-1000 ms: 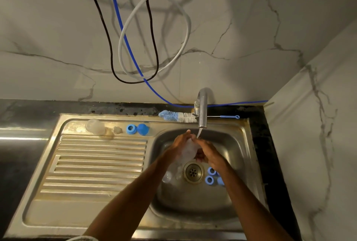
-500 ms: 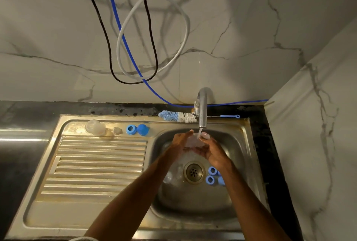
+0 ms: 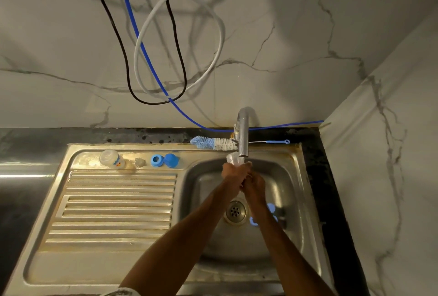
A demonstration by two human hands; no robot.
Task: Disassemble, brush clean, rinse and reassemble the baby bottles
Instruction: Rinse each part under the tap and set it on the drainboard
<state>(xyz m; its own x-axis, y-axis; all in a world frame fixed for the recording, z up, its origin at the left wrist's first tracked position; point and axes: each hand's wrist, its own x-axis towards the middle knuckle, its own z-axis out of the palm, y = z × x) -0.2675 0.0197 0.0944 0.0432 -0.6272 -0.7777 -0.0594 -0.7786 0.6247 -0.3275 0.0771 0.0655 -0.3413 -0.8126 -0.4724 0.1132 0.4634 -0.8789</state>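
The tap (image 3: pixel 243 134) spout stands just above and beyond the left hand (image 3: pixel 233 174), with the held bottle (image 3: pixel 234 158) right under its mouth: no way straight up. The right hand (image 3: pixel 254 183) lies close against the left; its grip is hard to tell. Beyond the tap a brush (image 3: pixel 213 143) lies along the ledge. Below both hands the basin (image 3: pixel 289 201) is open down to the drain (image 3: pixel 235 211); blue rings (image 3: pixel 254 221) lie under the right forearm. Left of the left hand, past the basin wall, the ribbed drainboard (image 3: pixel 118 203) gives open room; a second bottle (image 3: pixel 111 158), a teat (image 3: pixel 139 162), a blue collar (image 3: pixel 157 160) and a blue cap (image 3: pixel 171 160) line its far edge.
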